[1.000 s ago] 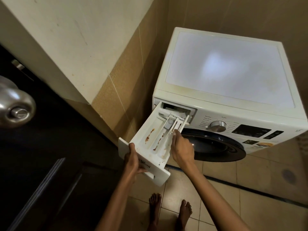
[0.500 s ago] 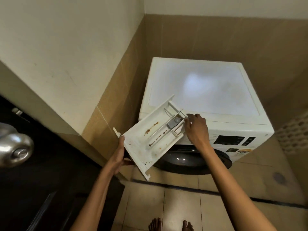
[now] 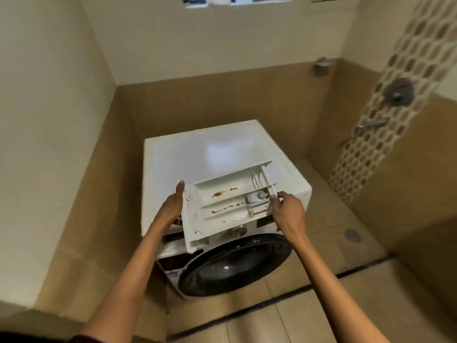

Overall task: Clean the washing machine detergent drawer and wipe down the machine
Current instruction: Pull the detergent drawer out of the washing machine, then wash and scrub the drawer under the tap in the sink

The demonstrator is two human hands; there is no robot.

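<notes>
The white detergent drawer (image 3: 222, 201) is out of the machine and held in the air in front of the white front-loading washing machine (image 3: 210, 149). Brown streaks mark its compartments, and a small grey cap sits near its right end. My left hand (image 3: 171, 206) grips the drawer's front panel at the left, thumb up along the edge. At the drawer's right end, my right hand (image 3: 286, 211) pinches its inner end. The dark round door (image 3: 235, 266) shows below the drawer.
Tan tiled walls close in behind and left of the machine. A shower valve (image 3: 399, 91) and spout (image 3: 371, 123) are on the patterned right wall. A floor drain (image 3: 352, 235) sits right of the machine. A dark channel (image 3: 272, 303) crosses the tiled floor in front.
The drawer came fully out of its slot and was lifted and turned sideways in front of the machine. My view rose and shifted right, away from the dark door with its knob.
</notes>
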